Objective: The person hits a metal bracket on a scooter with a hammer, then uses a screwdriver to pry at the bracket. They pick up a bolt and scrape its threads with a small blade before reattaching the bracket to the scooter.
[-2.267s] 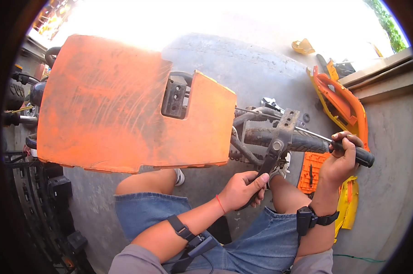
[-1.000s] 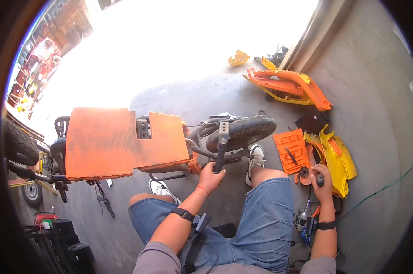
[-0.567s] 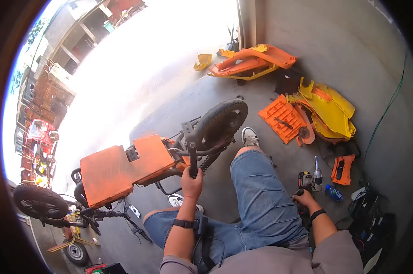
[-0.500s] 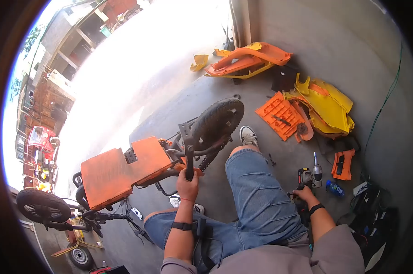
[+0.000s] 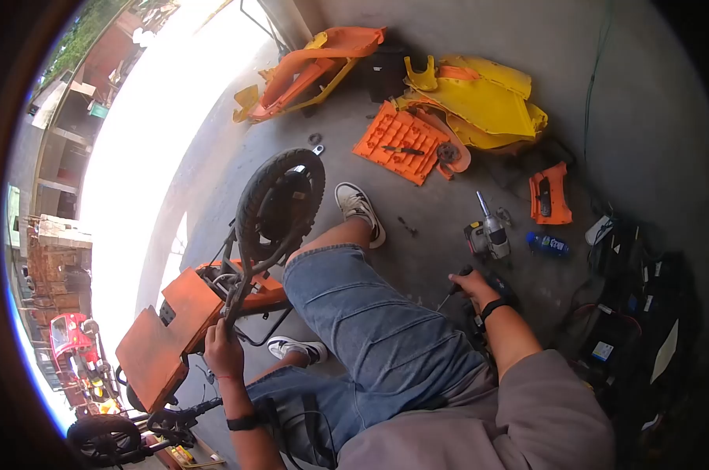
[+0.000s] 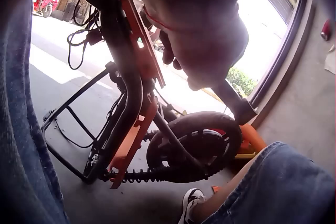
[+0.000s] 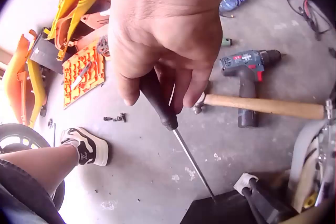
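Note:
An electric bike with an orange top panel (image 5: 152,345) and a black rear wheel (image 5: 280,205) stands at the left in the head view. My left hand (image 5: 224,354) grips the flat black bracket bar (image 6: 231,100) beside that wheel; in the left wrist view the wrist hides most of the grip. My right hand (image 7: 168,50) holds a screwdriver (image 7: 157,100) by its black handle, the thin metal shaft pointing down. Below it, the shaft's tip overlaps a dark object (image 7: 215,211) in the right wrist view. A wooden-handled hammer (image 7: 262,105) and a cordless drill (image 7: 247,69) lie near this hand.
A silver-nosed impact wrench (image 5: 492,233), a blue bottle (image 5: 548,244) and a small orange part (image 5: 554,192) lie on the floor to the right. Beyond them are an orange grid panel (image 5: 397,149) and yellow fairings (image 5: 488,102). Black cases and cables (image 5: 629,313) crowd the far right.
My right hand has carried the screwdriver from the bracket down to the tools on the right. The head view has swung right. My left hand stays on the bracket bar.

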A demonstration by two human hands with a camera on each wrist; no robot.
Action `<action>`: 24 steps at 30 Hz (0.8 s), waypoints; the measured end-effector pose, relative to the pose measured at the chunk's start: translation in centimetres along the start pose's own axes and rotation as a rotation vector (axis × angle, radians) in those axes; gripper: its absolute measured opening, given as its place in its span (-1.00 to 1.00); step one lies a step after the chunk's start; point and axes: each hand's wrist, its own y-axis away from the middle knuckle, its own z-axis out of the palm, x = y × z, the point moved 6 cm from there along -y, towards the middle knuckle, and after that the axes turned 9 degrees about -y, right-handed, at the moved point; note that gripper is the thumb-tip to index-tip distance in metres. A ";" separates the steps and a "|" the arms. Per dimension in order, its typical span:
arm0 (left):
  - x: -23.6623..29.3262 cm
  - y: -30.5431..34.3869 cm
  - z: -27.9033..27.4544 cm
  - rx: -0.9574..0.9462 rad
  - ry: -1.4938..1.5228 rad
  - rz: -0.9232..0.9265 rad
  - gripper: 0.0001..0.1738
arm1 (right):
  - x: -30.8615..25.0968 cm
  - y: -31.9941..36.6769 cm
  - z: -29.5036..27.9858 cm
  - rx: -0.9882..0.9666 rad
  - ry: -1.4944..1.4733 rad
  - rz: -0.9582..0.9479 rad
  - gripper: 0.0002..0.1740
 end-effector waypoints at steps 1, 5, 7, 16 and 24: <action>-0.4 0.0 0.0 -0.005 -0.005 0.005 -0.74 | 0.3 -0.3 0.0 0.005 -0.013 0.018 -0.42; -1.4 0.2 -1.0 0.027 -0.088 -0.057 -0.74 | 1.4 -3.1 1.2 -0.010 0.096 -0.092 -0.35; -1.5 0.0 -1.3 0.058 -0.105 -0.050 -0.74 | 1.8 -5.8 0.2 0.456 0.621 -0.132 -0.33; -1.6 0.3 3.7 -0.185 -0.126 -0.052 -0.73 | -7.9 -10.9 9.3 0.105 0.688 -0.199 -0.47; -1.0 1.9 7.8 -0.448 -0.103 -0.028 -0.71 | -10.0 -19.4 15.0 0.161 0.711 -0.254 -0.44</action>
